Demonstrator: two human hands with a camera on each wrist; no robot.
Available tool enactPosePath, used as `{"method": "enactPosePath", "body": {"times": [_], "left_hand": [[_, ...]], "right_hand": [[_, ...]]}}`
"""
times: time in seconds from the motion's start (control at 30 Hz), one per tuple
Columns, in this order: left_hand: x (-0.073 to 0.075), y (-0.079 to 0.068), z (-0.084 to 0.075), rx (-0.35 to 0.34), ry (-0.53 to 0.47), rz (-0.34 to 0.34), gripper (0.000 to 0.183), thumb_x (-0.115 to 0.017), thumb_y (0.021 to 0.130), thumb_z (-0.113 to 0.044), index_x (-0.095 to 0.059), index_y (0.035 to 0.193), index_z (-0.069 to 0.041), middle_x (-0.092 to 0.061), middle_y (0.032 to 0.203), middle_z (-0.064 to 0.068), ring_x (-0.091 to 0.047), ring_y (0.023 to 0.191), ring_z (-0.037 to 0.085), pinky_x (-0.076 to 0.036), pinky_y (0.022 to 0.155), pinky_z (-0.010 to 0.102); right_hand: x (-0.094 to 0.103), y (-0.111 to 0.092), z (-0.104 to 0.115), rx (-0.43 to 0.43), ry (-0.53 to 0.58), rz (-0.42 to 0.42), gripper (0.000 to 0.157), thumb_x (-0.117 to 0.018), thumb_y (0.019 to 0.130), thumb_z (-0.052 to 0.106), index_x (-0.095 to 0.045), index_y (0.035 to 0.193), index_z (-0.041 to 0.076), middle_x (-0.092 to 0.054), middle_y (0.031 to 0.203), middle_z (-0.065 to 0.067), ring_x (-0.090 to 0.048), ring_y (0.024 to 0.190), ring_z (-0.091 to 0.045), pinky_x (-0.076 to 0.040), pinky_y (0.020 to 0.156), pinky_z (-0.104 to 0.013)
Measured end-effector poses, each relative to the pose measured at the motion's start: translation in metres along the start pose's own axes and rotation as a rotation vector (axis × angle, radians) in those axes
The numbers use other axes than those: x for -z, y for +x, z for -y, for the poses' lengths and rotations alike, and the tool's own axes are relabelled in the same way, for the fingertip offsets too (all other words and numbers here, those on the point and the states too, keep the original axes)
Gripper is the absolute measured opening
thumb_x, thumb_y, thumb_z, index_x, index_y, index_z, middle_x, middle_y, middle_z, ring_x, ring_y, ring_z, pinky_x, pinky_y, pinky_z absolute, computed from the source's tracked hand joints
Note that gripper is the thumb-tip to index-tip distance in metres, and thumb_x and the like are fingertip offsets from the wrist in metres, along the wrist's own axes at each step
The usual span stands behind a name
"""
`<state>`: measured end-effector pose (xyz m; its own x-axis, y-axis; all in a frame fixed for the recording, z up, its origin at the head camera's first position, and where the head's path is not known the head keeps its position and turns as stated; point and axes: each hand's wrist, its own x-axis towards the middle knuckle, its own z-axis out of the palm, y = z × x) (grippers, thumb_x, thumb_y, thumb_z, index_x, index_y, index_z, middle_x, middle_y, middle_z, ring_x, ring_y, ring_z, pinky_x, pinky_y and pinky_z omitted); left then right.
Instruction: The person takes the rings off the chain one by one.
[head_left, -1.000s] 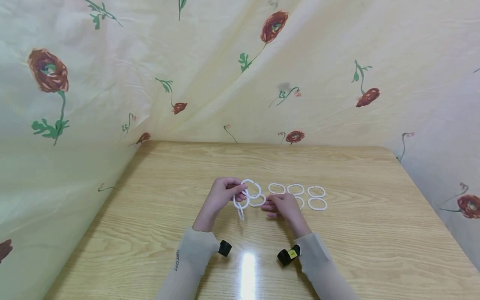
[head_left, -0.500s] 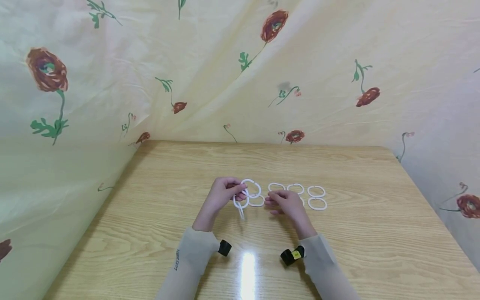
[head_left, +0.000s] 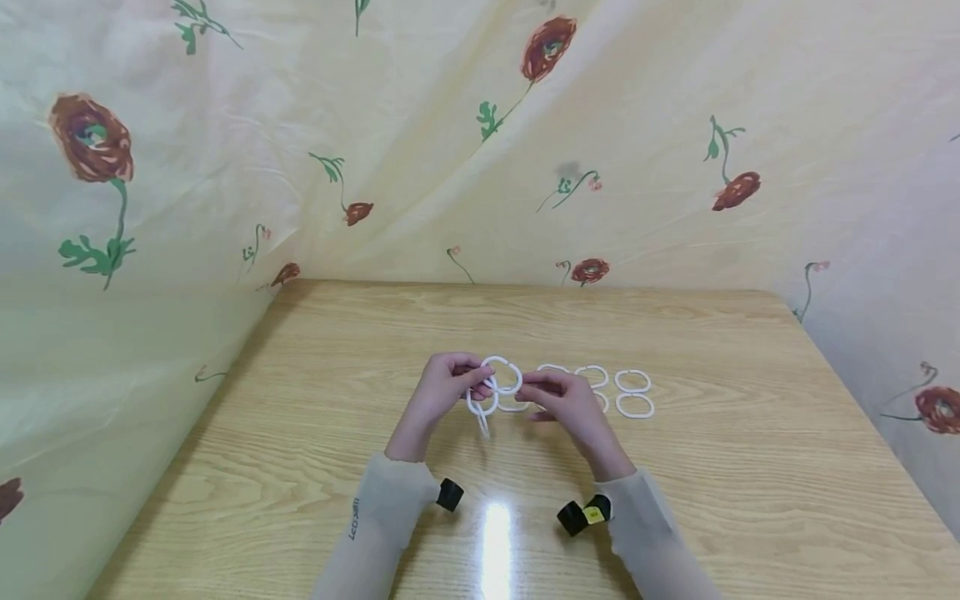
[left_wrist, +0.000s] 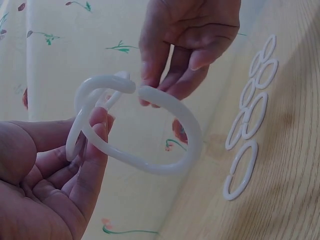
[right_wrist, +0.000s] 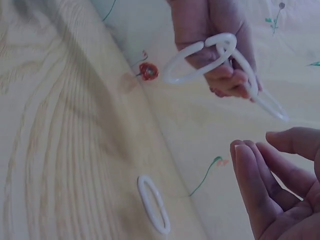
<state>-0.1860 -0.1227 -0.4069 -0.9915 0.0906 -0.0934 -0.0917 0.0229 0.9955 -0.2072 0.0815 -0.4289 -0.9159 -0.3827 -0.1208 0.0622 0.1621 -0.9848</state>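
Observation:
My left hand holds a short chain of white plastic links above the table, pinching it between thumb and fingers. The upper link sticks out toward the right, and a narrow gap shows in its loop. Below the fingers hangs another link on edge. My right hand is just right of the upper link, fingertips close to its edge in the head view. From the right wrist, its thumb and fingers are apart with nothing between them, and the chain appears some way off.
Several loose white links lie in two rows on the wooden table, right of and partly behind my right hand. One loose link lies between the hands. A flowered curtain hangs behind and beside the table.
My right hand has risen from beside the loose link on the table up to the held chain's upper link. The left hand and chain have stayed nearly still.

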Motion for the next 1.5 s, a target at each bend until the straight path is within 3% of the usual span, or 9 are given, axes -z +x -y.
{"method": "enactPosePath", "body": {"times": [0.2, 0.4, 0.5, 0.7, 1.03, 1.2, 1.5], "left_hand": [[-0.001, 0.0, 0.0, -0.003, 0.018, 0.002, 0.021, -0.059, 0.094, -0.001, -0.062, 0.106, 0.015, -0.069, 0.077, 0.006, -0.066, 0.064, 0.007, -0.057, 0.061, 0.017], [-0.001, 0.001, 0.001, -0.018, 0.021, -0.01, 0.021, -0.059, 0.094, -0.002, -0.063, 0.105, 0.015, -0.07, 0.079, 0.009, -0.065, 0.062, 0.005, -0.057, 0.062, 0.019], [-0.002, 0.001, 0.002, -0.017, 0.021, -0.014, 0.02, -0.06, 0.094, -0.003, -0.063, 0.105, 0.014, -0.071, 0.079, 0.01, -0.065, 0.062, 0.004, -0.058, 0.062, 0.019], [-0.001, 0.001, 0.003, -0.046, 0.049, 0.003, 0.021, -0.061, 0.093, -0.003, -0.064, 0.107, 0.013, -0.071, 0.089, 0.02, -0.065, 0.064, 0.005, -0.059, 0.065, 0.022], [-0.001, 0.001, 0.004, -0.043, 0.06, 0.053, 0.026, -0.064, 0.088, 0.004, -0.062, 0.112, 0.014, -0.068, 0.105, 0.03, -0.069, 0.077, 0.006, -0.06, 0.08, 0.028], [-0.002, 0.001, 0.004, -0.052, 0.05, 0.042, 0.02, -0.064, 0.089, 0.003, -0.063, 0.105, 0.015, -0.067, 0.102, 0.032, -0.067, 0.076, 0.006, -0.061, 0.079, 0.028], [-0.001, 0.001, 0.004, -0.071, 0.051, 0.021, 0.019, -0.061, 0.092, -0.001, -0.062, 0.104, 0.015, -0.071, 0.089, 0.02, -0.066, 0.073, 0.005, -0.061, 0.079, 0.037]], "right_hand": [[-0.004, -0.004, 0.006, 0.03, 0.026, 0.039, 0.035, -0.063, 0.092, 0.007, -0.057, 0.119, -0.014, -0.07, 0.093, 0.006, -0.067, 0.085, -0.004, -0.062, 0.074, -0.035], [-0.004, -0.007, 0.009, 0.046, 0.022, 0.073, 0.03, -0.062, 0.092, 0.003, -0.058, 0.115, -0.013, -0.073, 0.1, -0.01, -0.069, 0.088, -0.006, -0.061, 0.071, -0.031], [-0.005, -0.007, 0.01, 0.036, 0.022, 0.074, 0.029, -0.062, 0.092, 0.004, -0.057, 0.114, -0.013, -0.072, 0.099, -0.009, -0.069, 0.087, -0.006, -0.062, 0.071, -0.033], [-0.008, -0.008, 0.013, 0.015, 0.072, 0.007, 0.03, -0.061, 0.094, 0.007, -0.055, 0.114, -0.015, -0.069, 0.089, 0.007, -0.068, 0.085, -0.004, -0.061, 0.067, -0.029], [-0.007, -0.007, 0.017, 0.001, 0.172, -0.158, 0.019, -0.06, 0.096, 0.009, -0.061, 0.108, -0.005, -0.07, 0.09, 0.008, -0.069, 0.084, -0.005, -0.061, 0.068, -0.026], [-0.007, -0.007, 0.018, 0.015, 0.243, -0.212, 0.006, -0.06, 0.095, 0.006, -0.063, 0.099, 0.004, -0.071, 0.086, 0.009, -0.07, 0.082, -0.006, -0.061, 0.065, -0.027], [-0.007, -0.006, 0.017, 0.037, 0.284, -0.234, 0.012, -0.058, 0.096, 0.006, -0.06, 0.103, -0.003, -0.071, 0.085, 0.008, -0.069, 0.079, -0.005, -0.06, 0.062, -0.024]]}}
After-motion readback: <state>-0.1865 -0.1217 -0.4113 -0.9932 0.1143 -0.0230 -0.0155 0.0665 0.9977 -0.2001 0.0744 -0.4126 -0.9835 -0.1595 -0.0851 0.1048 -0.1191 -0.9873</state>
